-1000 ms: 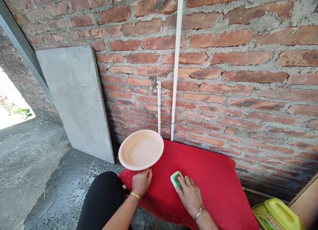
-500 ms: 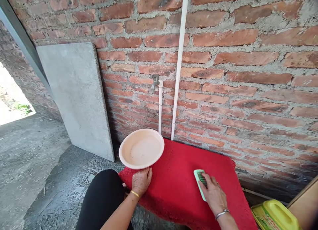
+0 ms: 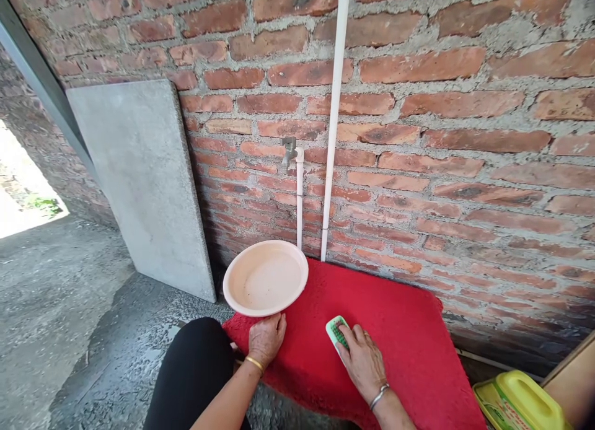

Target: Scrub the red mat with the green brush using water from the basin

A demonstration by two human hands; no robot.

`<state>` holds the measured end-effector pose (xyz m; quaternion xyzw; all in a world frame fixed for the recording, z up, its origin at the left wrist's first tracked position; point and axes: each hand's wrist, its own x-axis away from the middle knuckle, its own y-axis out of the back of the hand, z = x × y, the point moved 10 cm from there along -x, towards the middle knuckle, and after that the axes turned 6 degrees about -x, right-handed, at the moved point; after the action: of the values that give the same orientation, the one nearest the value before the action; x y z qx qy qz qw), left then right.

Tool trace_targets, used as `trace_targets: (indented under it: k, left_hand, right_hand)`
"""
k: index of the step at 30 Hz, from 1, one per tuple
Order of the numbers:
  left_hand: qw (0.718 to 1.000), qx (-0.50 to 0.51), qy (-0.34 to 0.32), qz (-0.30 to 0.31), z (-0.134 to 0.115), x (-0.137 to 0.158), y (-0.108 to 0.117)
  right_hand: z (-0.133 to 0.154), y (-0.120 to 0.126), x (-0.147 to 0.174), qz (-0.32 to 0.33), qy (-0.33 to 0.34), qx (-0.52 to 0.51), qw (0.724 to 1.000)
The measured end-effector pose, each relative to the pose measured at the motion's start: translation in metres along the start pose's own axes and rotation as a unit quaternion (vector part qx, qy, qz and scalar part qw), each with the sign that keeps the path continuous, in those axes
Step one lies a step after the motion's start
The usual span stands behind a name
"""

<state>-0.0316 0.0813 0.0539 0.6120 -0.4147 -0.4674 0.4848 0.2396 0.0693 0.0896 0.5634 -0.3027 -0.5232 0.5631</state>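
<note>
My right hand [image 3: 365, 362] is closed over a light green scrubbing brush [image 3: 333, 328], which rests flat on a red cloth [image 3: 390, 312]. A darker green, bristly-looking patch shows on the brush beside my fingers. Closer to the left end, my left hand [image 3: 266, 340] is curled and pressed down on the cloth, its fingertips hidden. Just beyond its knuckles sits a pale pink basin [image 3: 267, 278], with small dark specks inside. The basin stands at the cloth's left corner.
A brick wall [image 3: 418, 132] rises right behind the cloth, with a tap [image 3: 289, 150] and white pipes [image 3: 333, 120]. A grey slab [image 3: 139, 188] leans at left above wet concrete floor [image 3: 116, 349]. At lower right stands a yellow jug [image 3: 520, 399].
My right hand and the brush have slid left across the red cloth, closer to the basin. My left hand and the basin have stayed in place.
</note>
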Motion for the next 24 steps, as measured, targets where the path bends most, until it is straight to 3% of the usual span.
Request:
trace_targets:
  k: [9,13,16,19,24]
  left_hand:
    - [1.0,-0.002,-0.005,0.0,-0.001,0.001,0.0]
    - [1.0,0.002,-0.003,0.006,-0.001,0.001,0.0]
    - [1.0,0.004,0.0,0.017,-0.001,0.0,0.0]
    - [1.0,0.003,0.001,0.028,-0.001,0.0,-0.001]
    - [0.999,0.003,0.002,0.033,-0.002,0.001,0.001]
  right_hand:
    - [-0.069,0.017,-0.001,0.02,-0.106,0.083,0.991]
    - [-0.083,0.019,0.007,0.03,-0.125,0.083,0.988]
    - [-0.068,0.013,0.01,0.03,-0.102,0.037,0.994]
    - [-0.034,0.005,0.011,0.023,-0.052,-0.006,0.998]
    - [0.004,0.0,0.008,0.002,0.007,0.004,1.0]
